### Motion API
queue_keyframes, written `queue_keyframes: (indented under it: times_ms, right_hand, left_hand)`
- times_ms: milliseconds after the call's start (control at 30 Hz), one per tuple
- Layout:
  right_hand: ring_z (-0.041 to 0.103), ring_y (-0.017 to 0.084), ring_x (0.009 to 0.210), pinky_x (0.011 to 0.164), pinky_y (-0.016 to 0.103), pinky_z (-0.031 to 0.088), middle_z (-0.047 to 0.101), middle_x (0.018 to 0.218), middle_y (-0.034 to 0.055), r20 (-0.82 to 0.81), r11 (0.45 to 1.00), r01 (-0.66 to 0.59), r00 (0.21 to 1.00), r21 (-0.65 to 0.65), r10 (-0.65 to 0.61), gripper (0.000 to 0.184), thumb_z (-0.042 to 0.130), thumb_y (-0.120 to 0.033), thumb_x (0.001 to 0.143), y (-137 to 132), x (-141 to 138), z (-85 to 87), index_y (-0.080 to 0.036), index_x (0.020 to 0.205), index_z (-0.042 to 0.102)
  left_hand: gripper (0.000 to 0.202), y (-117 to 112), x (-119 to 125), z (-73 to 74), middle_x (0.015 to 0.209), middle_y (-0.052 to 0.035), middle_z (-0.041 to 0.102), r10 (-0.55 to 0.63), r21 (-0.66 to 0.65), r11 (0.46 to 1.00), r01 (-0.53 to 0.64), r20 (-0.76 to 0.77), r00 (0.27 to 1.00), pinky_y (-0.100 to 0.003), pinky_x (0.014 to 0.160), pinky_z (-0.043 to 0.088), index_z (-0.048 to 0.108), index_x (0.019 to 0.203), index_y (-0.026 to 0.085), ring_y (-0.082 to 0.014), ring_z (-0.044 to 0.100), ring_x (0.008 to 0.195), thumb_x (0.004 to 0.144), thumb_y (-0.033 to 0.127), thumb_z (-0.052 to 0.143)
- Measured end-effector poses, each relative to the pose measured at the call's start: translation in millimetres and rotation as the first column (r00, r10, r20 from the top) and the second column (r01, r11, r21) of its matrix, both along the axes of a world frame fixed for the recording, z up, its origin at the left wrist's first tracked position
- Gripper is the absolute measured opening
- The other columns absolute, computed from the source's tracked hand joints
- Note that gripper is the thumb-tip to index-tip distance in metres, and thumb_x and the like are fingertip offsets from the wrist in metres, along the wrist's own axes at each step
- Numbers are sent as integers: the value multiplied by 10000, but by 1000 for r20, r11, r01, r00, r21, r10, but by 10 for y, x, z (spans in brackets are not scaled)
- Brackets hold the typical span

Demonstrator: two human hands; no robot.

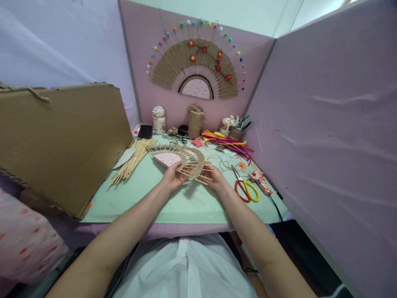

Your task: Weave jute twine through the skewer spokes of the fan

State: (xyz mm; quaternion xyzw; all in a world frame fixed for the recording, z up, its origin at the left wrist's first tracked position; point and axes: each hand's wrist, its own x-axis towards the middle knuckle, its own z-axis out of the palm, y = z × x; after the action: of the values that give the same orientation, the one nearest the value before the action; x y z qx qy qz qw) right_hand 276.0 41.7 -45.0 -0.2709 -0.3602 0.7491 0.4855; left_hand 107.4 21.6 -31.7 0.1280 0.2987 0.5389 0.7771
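Between my hands a half-round fan [198,160] of thin sticks and tan twine is held tilted above the table. Its inner half-disc is white with pink spots. My left hand [175,176] grips the lower inner edge, thumb on top near the spotted piece. My right hand [213,176] is closed around the stick ends at the fan's right side; some of its fingers are hidden behind the sticks. Scissors [243,188] with one red and one yellow handle lie open to the right of my right hand. Loose twine [221,159] is just beyond it.
A large cardboard sheet [62,140] stands at left beside a pile of sticks [128,167]. A patterned glue gun [261,182] with a cord lies right. Behind are a white bottle [159,121], a twine-wrapped jar [195,122], pipe cleaners [231,145] and a decorated wall fan [173,66].
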Motion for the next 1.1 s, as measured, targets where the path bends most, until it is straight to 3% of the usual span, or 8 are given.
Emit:
queue_keyframes:
  times_ms: [67, 167, 300, 467, 633, 833, 967, 1100]
  right_hand:
    - [632, 143, 735, 681, 286, 510, 689, 831, 13, 14, 998, 46, 999, 44, -46, 133, 648, -201, 704, 0, -12, -20, -203, 817, 578]
    - [591, 122, 637, 621, 264, 479, 647, 735, -11, 82, 968, 199, 974, 154, -213, 184, 677, -316, 703, -8, 2, -41, -206, 783, 553]
    - [472, 99, 524, 533, 236, 395, 553, 609, -29, 286, 813, 339, 814, 473, -506, 234, 644, -414, 728, -69, 91, -20, -192, 741, 572]
    - [452, 112, 548, 536, 243, 359, 533, 597, -21, 391, 595, 266, 544, 758, -742, 235, 627, -414, 752, -139, 181, 0, -186, 712, 588]
    - [491, 132, 602, 582, 260, 383, 580, 662, 11, 396, 460, 70, 404, 885, -825, 242, 581, -409, 809, -126, 196, -53, -196, 694, 588]
    - [513, 148, 662, 643, 273, 400, 596, 715, 29, 384, 373, -100, 335, 922, -860, 221, 530, -393, 861, -134, 212, -90, -206, 761, 590]
    - [516, 157, 683, 658, 279, 399, 583, 717, 35, 382, 359, -131, 308, 924, -871, 227, 519, -397, 869, -122, 228, -108, -206, 763, 582]
    - [521, 165, 720, 683, 285, 404, 576, 742, 39, 377, 357, -121, 337, 926, -863, 219, 491, -376, 886, -100, 239, -105, -205, 785, 584]
  left_hand:
    - [328, 12, -22, 3, 823, -140, 711, 11, 16, 1000, -12, 16, 1000, -299, 705, 566, 530, 1158, 31, -207, 696, 770, 877, 154, 411]
    - [398, -9, -47, 26, 917, -158, 708, -74, 71, 995, 71, 41, 996, -308, 778, 554, 480, 1244, 5, -218, 685, 869, 875, 133, 406]
    - [425, -43, -119, 76, 1014, -168, 691, -179, 168, 970, 176, 3, 984, -304, 827, 536, 476, 1272, 2, -230, 658, 963, 880, 154, 412]
    - [424, -5, -310, 138, 1060, -170, 679, -220, 178, 954, 240, -125, 967, -336, 848, 527, 494, 1263, 11, -249, 647, 988, 859, 122, 435]
    - [381, 69, -593, 164, 1108, -177, 661, -264, 130, 945, 299, -234, 936, -382, 869, 522, 548, 1198, 28, -282, 635, 1012, 832, 104, 475]
    - [330, 48, -766, 109, 1106, -172, 664, -262, 119, 944, 308, -297, 918, -400, 904, 505, 597, 1128, 42, -281, 637, 1008, 826, 111, 483]
    - [308, 11, -770, 96, 1072, -176, 676, -295, 109, 930, 350, -345, 891, -405, 914, 495, 614, 1097, 52, -280, 634, 1018, 822, 119, 493]
    - [249, -19, -795, 118, 1133, -176, 652, -265, 140, 932, 335, -370, 890, -391, 892, 509, 638, 1018, 56, -276, 634, 1017, 823, 126, 501]
